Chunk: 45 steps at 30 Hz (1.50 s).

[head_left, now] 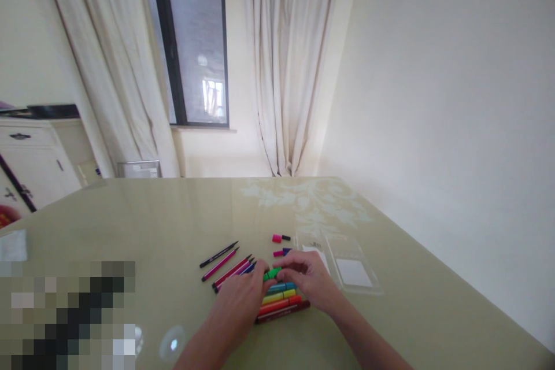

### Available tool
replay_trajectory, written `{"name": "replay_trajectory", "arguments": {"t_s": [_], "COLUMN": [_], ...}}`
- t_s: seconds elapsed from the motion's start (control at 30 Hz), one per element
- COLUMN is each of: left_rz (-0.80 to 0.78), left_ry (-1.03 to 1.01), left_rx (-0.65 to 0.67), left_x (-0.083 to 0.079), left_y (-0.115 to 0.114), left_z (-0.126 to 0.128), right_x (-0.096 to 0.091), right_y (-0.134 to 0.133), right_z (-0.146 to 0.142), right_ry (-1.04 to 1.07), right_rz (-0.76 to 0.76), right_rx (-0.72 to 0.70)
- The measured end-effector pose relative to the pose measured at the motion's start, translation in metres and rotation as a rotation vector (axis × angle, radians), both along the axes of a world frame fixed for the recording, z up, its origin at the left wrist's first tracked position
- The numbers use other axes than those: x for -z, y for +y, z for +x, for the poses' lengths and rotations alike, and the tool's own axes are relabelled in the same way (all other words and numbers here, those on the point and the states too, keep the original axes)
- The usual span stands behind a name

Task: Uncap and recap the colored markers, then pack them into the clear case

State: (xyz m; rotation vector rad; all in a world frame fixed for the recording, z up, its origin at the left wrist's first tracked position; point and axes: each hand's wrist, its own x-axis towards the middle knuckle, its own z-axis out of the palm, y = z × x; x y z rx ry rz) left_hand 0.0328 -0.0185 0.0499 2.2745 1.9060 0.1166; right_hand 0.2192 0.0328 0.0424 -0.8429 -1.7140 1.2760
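Observation:
Between my two hands is a green marker [272,273]. My left hand [240,298] has its fingers closed around the barrel, while my right hand [311,278] pinches its right end, where the cap is partly hidden by the fingertips. Left of my hands lie several uncapped markers, among them a black marker [219,254] and a magenta marker [220,264] with their dark tips pointing away. Under and below my hands are capped markers: a teal marker [284,287], a yellow marker [288,294], an orange marker [284,304] and a dark red marker [286,312].
Loose caps, including a pink cap [276,238] and a black cap [286,237], lie beyond my right hand. A clear plastic case [373,283] is spread open to the right. All rest on a pale green glossy table [173,225], with a wall along its right side.

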Motion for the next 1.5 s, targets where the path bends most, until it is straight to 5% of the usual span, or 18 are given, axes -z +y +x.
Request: {"name": "replay_trajectory", "arguments": {"t_s": [0.27,0.53,0.8,1.27,1.5], "left_rz": [-0.006,0.176,0.112,-0.049,0.035], "left_ry": [0.017,-0.165,-0.094,-0.088,-0.314], "left_rx": [0.019,0.106,0.076,0.019,0.011], "left_x": [0.002,0.003,-0.003,0.002,0.005], "left_y": [0.001,-0.007,-0.004,0.001,-0.005], "left_z": [0.002,0.0,-0.001,0.002,0.004], "right_x": [-0.009,-0.016,-0.005,-0.008,-0.011], "right_y": [-0.002,-0.004,-0.002,-0.005,-0.007], "right_z": [0.002,0.005,0.003,0.0,0.001], "right_ry": [-0.086,-0.103,-0.018,-0.187,-0.174], "right_rz": [0.089,0.133,0.002,0.187,0.194], "right_rx": [-0.012,-0.02,-0.043,-0.027,-0.035]}}
